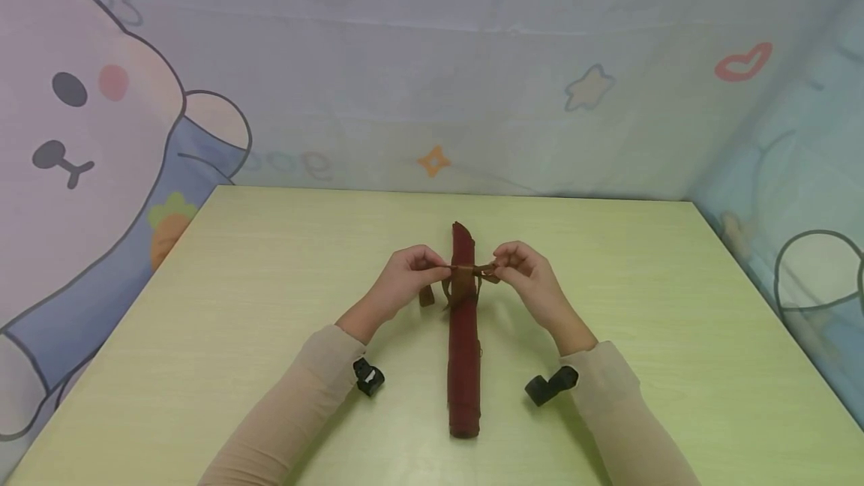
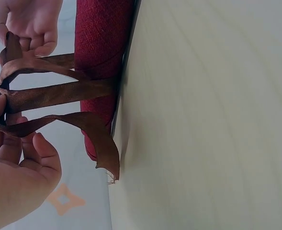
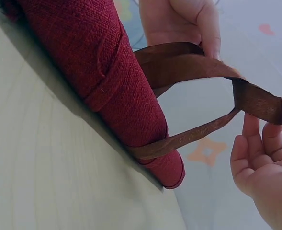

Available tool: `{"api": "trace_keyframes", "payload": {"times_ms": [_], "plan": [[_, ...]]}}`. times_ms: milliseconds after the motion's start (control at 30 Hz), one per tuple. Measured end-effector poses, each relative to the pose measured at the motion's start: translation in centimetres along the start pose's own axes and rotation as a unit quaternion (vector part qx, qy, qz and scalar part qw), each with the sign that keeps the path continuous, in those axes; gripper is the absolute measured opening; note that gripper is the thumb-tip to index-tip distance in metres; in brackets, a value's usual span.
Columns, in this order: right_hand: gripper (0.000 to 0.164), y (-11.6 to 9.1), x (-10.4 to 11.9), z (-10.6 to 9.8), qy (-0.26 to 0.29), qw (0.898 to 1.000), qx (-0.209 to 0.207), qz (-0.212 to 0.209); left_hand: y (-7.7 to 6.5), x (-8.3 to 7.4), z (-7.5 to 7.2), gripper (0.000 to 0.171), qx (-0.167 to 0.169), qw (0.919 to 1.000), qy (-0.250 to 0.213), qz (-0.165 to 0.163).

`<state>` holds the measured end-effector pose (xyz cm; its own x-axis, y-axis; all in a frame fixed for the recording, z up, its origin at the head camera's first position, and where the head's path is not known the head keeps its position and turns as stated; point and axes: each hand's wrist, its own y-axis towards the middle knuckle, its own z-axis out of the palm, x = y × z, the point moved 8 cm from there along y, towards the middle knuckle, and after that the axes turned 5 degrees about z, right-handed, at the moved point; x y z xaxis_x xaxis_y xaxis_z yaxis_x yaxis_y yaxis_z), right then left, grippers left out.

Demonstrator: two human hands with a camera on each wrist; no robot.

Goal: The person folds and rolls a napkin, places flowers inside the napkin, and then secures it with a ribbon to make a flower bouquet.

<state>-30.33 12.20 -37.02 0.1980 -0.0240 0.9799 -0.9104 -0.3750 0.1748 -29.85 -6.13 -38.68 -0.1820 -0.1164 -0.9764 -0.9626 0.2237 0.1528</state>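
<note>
A dark red rolled cloth lies lengthwise on the table, its woven texture plain in the right wrist view. Brown ribbon loops around the roll and rises above it, crossed near its top. On the left side, my left hand pinches the ribbon between thumb and fingertips. My right hand pinches another part of the ribbon on the right, seen as a folded loop in the right wrist view. One frayed ribbon end hangs down beside the roll.
The pale wooden table extends around the roll on all sides. Behind it hangs a printed cloth backdrop with a cartoon bear. Each wrist carries a small black camera, one at the left and one at the right.
</note>
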Motion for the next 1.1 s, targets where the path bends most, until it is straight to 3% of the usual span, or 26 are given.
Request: {"api": "trace_keyframes", "payload": {"times_ms": [333, 500, 800, 1100], "plan": [[0.021, -0.2, -0.2, -0.3, -0.008, 1.000, 0.013, 0.010, 0.2, 0.2, -0.1, 0.009, 0.002, 1.0000, -0.001, 0.003], [0.024, -0.2, -0.5, -0.7, -0.075, 0.996, 0.024, 0.033, 0.2, -0.1, -0.3, 0.008, 0.002, 1.0000, 0.000, 0.007], [0.026, -0.3, -0.9, -1.4, -0.184, 0.979, 0.069, 0.059, 0.2, -0.1, -0.6, 0.008, -0.001, 0.9999, 0.008, 0.007], [0.022, -0.6, -0.7, -2.2, -0.237, 0.967, 0.072, 0.057, 0.0, -0.1, -0.8, 0.013, 0.005, 1.0000, -0.007, 0.002]]}}
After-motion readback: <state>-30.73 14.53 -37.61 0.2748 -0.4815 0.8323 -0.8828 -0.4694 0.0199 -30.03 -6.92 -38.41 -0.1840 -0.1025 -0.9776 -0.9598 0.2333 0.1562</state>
